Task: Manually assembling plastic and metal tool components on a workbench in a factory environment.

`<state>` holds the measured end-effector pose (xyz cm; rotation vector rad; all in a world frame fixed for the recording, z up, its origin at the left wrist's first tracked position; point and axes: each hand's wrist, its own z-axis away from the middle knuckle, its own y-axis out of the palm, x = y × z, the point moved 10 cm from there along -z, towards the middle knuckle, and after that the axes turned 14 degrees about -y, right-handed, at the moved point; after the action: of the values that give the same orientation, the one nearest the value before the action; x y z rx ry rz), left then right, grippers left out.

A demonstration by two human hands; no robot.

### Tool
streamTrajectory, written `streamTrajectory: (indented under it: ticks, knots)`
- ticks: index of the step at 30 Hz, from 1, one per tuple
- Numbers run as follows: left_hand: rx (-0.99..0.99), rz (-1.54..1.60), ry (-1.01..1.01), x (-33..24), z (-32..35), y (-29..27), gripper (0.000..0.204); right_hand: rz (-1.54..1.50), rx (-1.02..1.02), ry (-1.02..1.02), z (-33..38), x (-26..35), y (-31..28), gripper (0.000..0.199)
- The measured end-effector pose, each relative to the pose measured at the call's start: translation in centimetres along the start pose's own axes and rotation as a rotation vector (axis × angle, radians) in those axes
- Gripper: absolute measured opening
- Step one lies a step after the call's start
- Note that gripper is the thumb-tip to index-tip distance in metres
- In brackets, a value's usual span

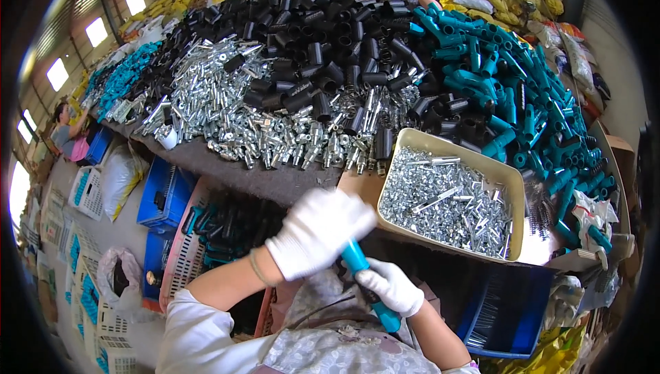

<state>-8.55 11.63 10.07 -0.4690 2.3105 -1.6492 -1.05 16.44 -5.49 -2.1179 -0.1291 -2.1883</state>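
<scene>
Both my hands wear white knitted gloves. My right hand [392,288] is wrapped round a teal and black tubular handle [355,257], held at a slant in front of my apron. The upper teal end points toward my left hand, and the lower teal end sticks out below my right hand. My left hand [323,229] is curled just above the handle's upper end and blurred by motion. Whatever its fingers hold is hidden. Right beyond my hands, a cream tray [517,219] holds many small metal pins and sleeves.
Silver metal fittings [220,99], black tubes [330,44] and teal handles [481,58] are heaped across the bench. A pink crate [182,264] of handles stands at my left, a blue bin [505,312] at my right. Other people sit across the bench and at far left.
</scene>
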Motion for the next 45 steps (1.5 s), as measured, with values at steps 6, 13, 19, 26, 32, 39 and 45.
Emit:
streamTrajectory:
  ticks: [6, 13, 19, 26, 32, 39, 45]
  knots:
    - [0.085, -0.208, -0.863, 21.9, 1.7, 4.2, 0.043, -0.030, -0.171, -0.098, 1.2, 1.3, -0.9, 0.033]
    - [-0.138, 0.336, -0.840, 19.0, 3.0, 3.8, 0.025, 0.186, -0.160, -0.231, 1.6, 2.5, -0.3, 0.059]
    - [0.283, 1.362, -0.724, 4.4, 6.2, 5.5, 0.029, 0.628, -0.320, -0.421, 3.4, 5.0, -1.5, 0.057]
    - [0.289, 1.316, -0.902, 3.3, 8.5, 8.0, 0.021, 1.071, -0.313, -0.428, 4.5, 6.7, -0.9, 0.059]
    - [0.181, 1.141, -0.389, 0.4, 7.0, 4.3, 0.022, 0.581, -0.230, -0.395, 5.1, 4.8, -2.0, 0.043]
    - [0.332, 1.241, -0.735, 3.3, 8.5, 6.2, 0.041, 0.677, -0.223, -0.315, 4.8, 4.7, -2.0, 0.038]
    - [0.035, 0.902, -0.061, -0.6, 7.1, 1.3, 0.018, 0.706, -0.192, -0.305, 4.6, 4.7, -2.1, 0.037]
